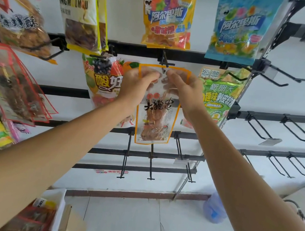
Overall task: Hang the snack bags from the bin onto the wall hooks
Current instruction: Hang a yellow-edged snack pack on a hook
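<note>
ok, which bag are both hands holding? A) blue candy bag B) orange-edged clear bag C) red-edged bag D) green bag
B: the left hand and right hand pinch the top of the orange-edged clear bag, held up at the middle hook.

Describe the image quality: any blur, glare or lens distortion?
Head view: light is even, without hard shadows; wide-angle lens bows the black rails; glare on the blue candy bag; fingertips at the orange-edged bag look slightly blurred.
</note>
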